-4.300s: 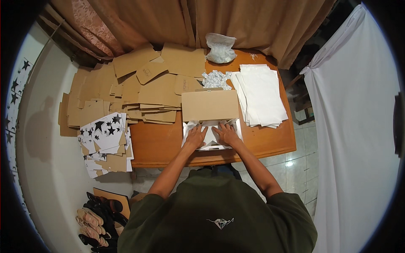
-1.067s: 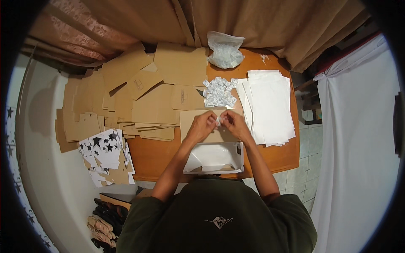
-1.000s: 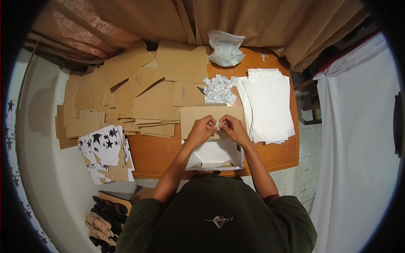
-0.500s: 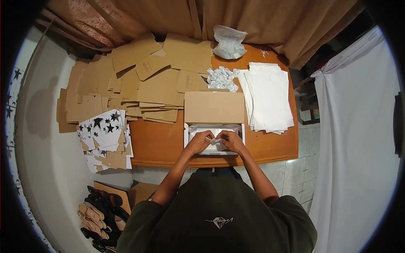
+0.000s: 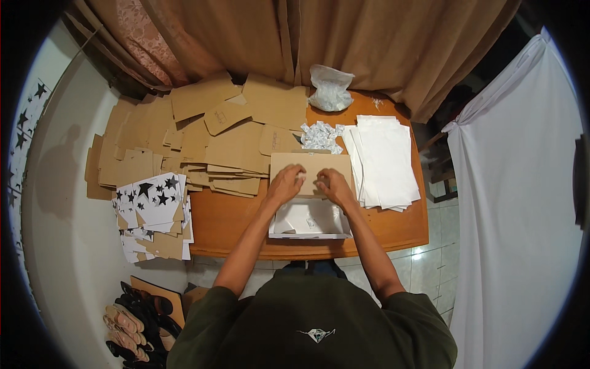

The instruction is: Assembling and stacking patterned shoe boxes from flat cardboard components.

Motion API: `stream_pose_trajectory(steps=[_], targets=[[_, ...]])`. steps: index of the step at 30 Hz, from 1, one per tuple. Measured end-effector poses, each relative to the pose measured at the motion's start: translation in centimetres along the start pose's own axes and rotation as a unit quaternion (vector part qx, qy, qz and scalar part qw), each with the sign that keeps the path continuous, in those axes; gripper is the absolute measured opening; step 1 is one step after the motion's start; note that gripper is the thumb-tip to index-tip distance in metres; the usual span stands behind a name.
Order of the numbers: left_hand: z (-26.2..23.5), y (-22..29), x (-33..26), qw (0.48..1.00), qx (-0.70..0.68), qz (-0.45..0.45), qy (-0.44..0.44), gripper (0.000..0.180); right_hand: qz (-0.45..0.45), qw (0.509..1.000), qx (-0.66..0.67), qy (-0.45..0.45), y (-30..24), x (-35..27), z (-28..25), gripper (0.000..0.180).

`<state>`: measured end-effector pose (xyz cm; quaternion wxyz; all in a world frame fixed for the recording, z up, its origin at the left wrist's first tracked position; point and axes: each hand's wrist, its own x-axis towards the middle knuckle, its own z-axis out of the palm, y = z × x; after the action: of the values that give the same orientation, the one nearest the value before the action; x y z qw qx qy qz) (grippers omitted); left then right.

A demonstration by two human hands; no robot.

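Head view: left hand [image 5: 286,182] and right hand [image 5: 332,184] pinch a small white packet [image 5: 305,179] between fingertips, over the open box [image 5: 310,219] at table centre. Packet pile [image 5: 321,135] at twelve o'clock of hands; white sheets [image 5: 384,160] at three o'clock; flat cardboard [image 5: 203,141] at ten o'clock.

Glossy orange wood table [image 5: 233,221], on it matt brown cardboard sheets [image 5: 239,144], smooth white paper stack [image 5: 384,160], crinkled clear plastic bag [image 5: 330,89]
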<state>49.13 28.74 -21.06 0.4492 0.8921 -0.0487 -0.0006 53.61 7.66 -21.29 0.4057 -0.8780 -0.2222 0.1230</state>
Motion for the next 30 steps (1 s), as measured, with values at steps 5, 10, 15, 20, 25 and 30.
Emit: stream_pose_trajectory(steps=[5, 10, 15, 20, 25, 30], targets=[[-0.6, -1.8, 5.4, 0.978, 0.150, 0.121, 0.085, 0.040, -0.060, 0.968, -0.217, 0.108, 3.1, 5.2, 0.0, 0.061], [-1.2, -3.8, 6.7, 0.970, 0.231, -0.040, -0.060, 0.063, 0.045, 0.955, -0.278, 0.089, 4.0, 6.2, 0.7, 0.091], [-0.9, -4.7, 5.7, 0.981, 0.192, -0.009, 0.002, 0.064, 0.056, 0.969, -0.233, 0.064, 3.0, 5.7, -0.1, 0.088], [-2.9, -1.9, 6.1, 0.983, 0.181, 0.013, 0.021, 0.056, 0.018, 0.976, -0.207, 0.065, 2.3, 6.2, -2.0, 0.077], [-4.6, 0.8, 5.8, 0.982, 0.167, 0.048, 0.078, 0.043, -0.044, 0.966, -0.215, 0.137, -0.5, 5.9, -3.7, 0.048], [-4.4, 1.5, 2.7, 0.966, 0.205, 0.096, 0.128, 0.042, -0.090, 0.953, -0.218, 0.189, -2.2, 3.1, -3.4, 0.036]])
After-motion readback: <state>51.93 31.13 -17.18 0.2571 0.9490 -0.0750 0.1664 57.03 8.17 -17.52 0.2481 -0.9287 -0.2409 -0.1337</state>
